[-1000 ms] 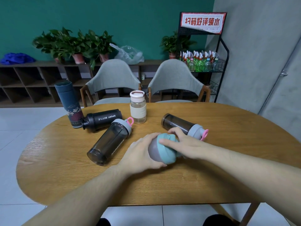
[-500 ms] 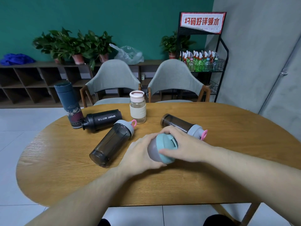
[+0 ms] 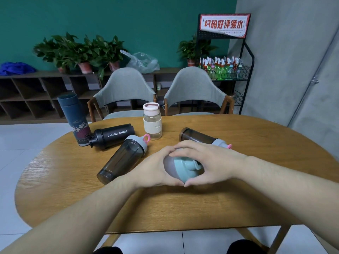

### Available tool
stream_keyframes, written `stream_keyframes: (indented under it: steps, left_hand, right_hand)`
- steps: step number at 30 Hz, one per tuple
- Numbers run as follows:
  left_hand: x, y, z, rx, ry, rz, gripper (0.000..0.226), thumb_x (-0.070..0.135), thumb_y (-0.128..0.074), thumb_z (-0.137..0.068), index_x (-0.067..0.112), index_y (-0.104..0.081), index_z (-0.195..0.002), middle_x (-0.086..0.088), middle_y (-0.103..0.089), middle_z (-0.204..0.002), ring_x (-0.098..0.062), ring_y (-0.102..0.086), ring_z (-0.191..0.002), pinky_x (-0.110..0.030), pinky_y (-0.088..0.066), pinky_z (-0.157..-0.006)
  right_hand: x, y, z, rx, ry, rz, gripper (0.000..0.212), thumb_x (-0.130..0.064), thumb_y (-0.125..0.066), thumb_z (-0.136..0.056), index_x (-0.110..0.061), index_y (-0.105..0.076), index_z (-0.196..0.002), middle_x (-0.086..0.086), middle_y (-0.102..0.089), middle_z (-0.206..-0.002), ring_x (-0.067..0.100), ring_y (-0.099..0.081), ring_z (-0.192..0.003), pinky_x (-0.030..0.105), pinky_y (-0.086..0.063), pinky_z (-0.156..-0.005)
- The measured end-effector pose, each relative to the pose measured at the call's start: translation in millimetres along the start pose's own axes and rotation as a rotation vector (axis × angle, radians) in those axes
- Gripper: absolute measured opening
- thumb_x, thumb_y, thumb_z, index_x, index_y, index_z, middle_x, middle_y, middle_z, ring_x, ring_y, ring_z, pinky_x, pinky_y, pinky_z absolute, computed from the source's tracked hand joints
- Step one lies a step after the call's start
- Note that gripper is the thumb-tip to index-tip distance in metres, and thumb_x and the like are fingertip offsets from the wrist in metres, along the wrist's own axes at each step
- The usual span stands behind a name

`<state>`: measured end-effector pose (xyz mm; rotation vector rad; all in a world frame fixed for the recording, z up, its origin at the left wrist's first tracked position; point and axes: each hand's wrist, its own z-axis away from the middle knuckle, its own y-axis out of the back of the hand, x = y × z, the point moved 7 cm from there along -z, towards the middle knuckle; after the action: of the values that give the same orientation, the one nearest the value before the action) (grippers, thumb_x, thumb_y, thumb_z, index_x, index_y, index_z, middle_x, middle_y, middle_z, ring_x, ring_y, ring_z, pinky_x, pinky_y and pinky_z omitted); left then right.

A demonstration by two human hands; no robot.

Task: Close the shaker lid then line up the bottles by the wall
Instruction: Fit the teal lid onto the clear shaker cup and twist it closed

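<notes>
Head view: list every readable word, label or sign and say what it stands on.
"SPORT BOTTLE": white letters, upside down from here, on the black bottle lying on the table.
"扫码好评领水": large red characters on the sign atop the black wire rack.
Small line under those characters: too blurred to read.
Print on the glass bottle's sleeve: too small to read.

Both forearms are bare from the wrist back to the bottom edge of the view, with no sleeve showing; the left hand (image 3: 156, 169) and the right hand (image 3: 211, 165) wear no glove, ring, watch or band; dark clothing shows at the bottom edge, too little to identify
</notes>
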<state>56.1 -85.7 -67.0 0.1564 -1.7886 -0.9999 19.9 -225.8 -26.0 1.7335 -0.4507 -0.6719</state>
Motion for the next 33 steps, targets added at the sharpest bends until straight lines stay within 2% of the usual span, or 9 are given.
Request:
stream_keyframes:
  steps: [5, 7, 10, 14, 17, 20, 25, 28, 33]
  left_hand:
    - [11.2, 1.8, 8.7, 0.107, -0.026, -0.044, 0.088, 0.051, -0.091, -0.061, 0.042, -0.042, -0.134, 0.03, -0.056, -0.126, 0.009, -0.054, -0.118, -0.023, -0.047, -0.101]
    - [15.3, -1.0, 11.2, 0.119, -0.03, -0.08, 0.091, 0.056, -0.087, -0.06, 0.044, -0.04, -0.136, 0.028, -0.056, -0.126, 0.003, -0.055, -0.119, -0.027, -0.046, -0.102]
    - [22.3, -3.0, 12.7, 0.155, -0.064, -0.148, 0.093, 0.057, -0.083, -0.061, 0.038, -0.042, -0.142, 0.021, -0.057, -0.13, -0.004, -0.055, -0.122, -0.032, -0.045, -0.104]
    - [23.1, -3.5, 12.7, 0.165, -0.018, -0.051, 0.085, 0.06, -0.086, -0.057, 0.05, -0.042, -0.129, 0.027, -0.059, -0.125, 0.003, -0.057, -0.117, -0.026, -0.046, -0.1]
    - [21.0, 3.9, 7.0, 0.17, 0.006, 0.131, 0.082, 0.04, -0.096, -0.058, 0.037, -0.051, -0.126, 0.017, -0.063, -0.125, 0.004, -0.061, -0.112, -0.022, -0.048, -0.097]
    - [29.9, 12.1, 4.4, 0.158, -0.008, 0.229, 0.075, 0.022, -0.096, -0.063, 0.03, -0.052, -0.123, 0.012, -0.064, -0.124, 0.005, -0.061, -0.111, -0.012, -0.045, -0.09]
    - [45.2, 12.3, 7.5, 0.236, -0.048, 0.267, 0.081, 0.038, -0.095, -0.056, 0.033, -0.05, -0.123, 0.012, -0.064, -0.124, 0.003, -0.061, -0.114, -0.013, -0.046, -0.091]
    - [54.2, 11.6, 8.7, 0.287, -0.061, 0.282, 0.084, 0.04, -0.094, -0.055, 0.027, -0.051, -0.126, 0.012, -0.064, -0.123, 0.004, -0.061, -0.113, -0.015, -0.047, -0.093]
    - [71.4, 13.7, 3.6, 0.346, -0.082, 0.307, 0.083, 0.022, -0.096, -0.061, 0.02, -0.049, -0.129, 0.009, -0.062, -0.125, 0.01, -0.058, -0.11, -0.006, -0.043, -0.086]
  right_hand:
    - [-1.1, 2.1, 6.0, 0.154, -0.052, -0.095, 0.088, -0.048, -0.075, -0.085, -0.032, -0.024, -0.156, -0.005, -0.04, -0.147, 0.009, -0.044, -0.134, 0.033, -0.044, -0.109]
    - [0.2, -0.7, 10.1, 0.169, -0.096, -0.119, 0.088, -0.048, -0.076, -0.084, -0.03, -0.026, -0.154, -0.009, -0.039, -0.144, 0.004, -0.043, -0.13, 0.026, -0.042, -0.107]
    - [3.0, -2.7, 16.2, 0.18, -0.145, -0.145, 0.085, -0.052, -0.076, -0.081, -0.032, -0.03, -0.149, -0.014, -0.037, -0.14, 0.002, -0.043, -0.127, 0.026, -0.043, -0.106]
    - [8.7, 2.3, 20.2, 0.194, -0.219, -0.246, 0.081, -0.053, -0.077, -0.081, -0.038, -0.031, -0.146, -0.017, -0.039, -0.139, -0.002, -0.044, -0.128, 0.027, -0.044, -0.106]
    - [11.5, 15.0, 21.5, 0.238, -0.281, -0.453, 0.085, -0.045, -0.083, -0.079, -0.053, -0.025, -0.142, -0.011, -0.045, -0.138, -0.016, -0.044, -0.125, 0.01, -0.037, -0.1]
    - [8.7, 26.2, 22.1, 0.279, -0.322, -0.436, 0.091, -0.039, -0.088, -0.076, -0.047, -0.029, -0.145, -0.018, -0.045, -0.134, -0.025, -0.043, -0.116, -0.001, -0.033, -0.091]
    - [-2.5, 39.9, 22.2, 0.386, -0.336, -0.38, 0.097, -0.052, -0.085, -0.074, -0.049, -0.026, -0.152, -0.014, -0.045, -0.143, -0.006, -0.048, -0.124, 0.023, -0.039, -0.106]
    - [-4.6, 47.0, 25.2, 0.441, -0.344, -0.364, 0.096, -0.062, -0.078, -0.071, -0.053, -0.027, -0.151, -0.013, -0.048, -0.144, 0.002, -0.049, -0.129, 0.031, -0.04, -0.11]
    - [1.5, 57.6, 37.4, 0.585, -0.423, -0.58, 0.102, -0.033, -0.091, -0.072, -0.049, -0.026, -0.149, -0.017, -0.056, -0.122, 0.001, -0.061, -0.11, 0.023, -0.048, -0.098]
